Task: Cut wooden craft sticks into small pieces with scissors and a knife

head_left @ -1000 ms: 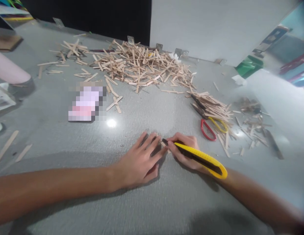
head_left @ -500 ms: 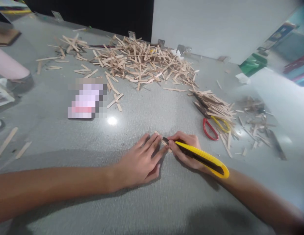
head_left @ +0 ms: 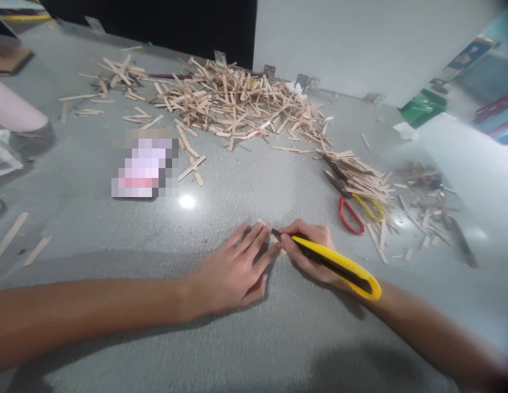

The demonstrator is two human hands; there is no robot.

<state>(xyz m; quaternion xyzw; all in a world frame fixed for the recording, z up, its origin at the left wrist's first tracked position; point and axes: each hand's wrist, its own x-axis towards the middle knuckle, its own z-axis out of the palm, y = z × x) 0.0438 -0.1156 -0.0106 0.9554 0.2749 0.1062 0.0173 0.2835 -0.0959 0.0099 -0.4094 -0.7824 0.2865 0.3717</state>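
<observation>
My left hand [head_left: 237, 267] lies flat on the grey table [head_left: 254, 338], fingers stretched out and pressing down a short wooden stick [head_left: 272, 238]. Most of that stick is hidden under the fingertips. My right hand [head_left: 309, 252] grips a yellow utility knife [head_left: 340, 266], with its dark tip resting on the stick just right of my left fingertips. The two hands almost touch.
A big heap of wooden sticks [head_left: 237, 103] covers the table's far side. Red and yellow scissors [head_left: 354, 210] lie beside a smaller stick pile [head_left: 356, 174] to the right. A blurred-out flat object [head_left: 143, 166] sits left of centre. Another person's sleeve [head_left: 16, 114] shows at far left.
Almost nothing differs; the view shifted slightly downward a second ago, and both hands have kept their places on the stick.
</observation>
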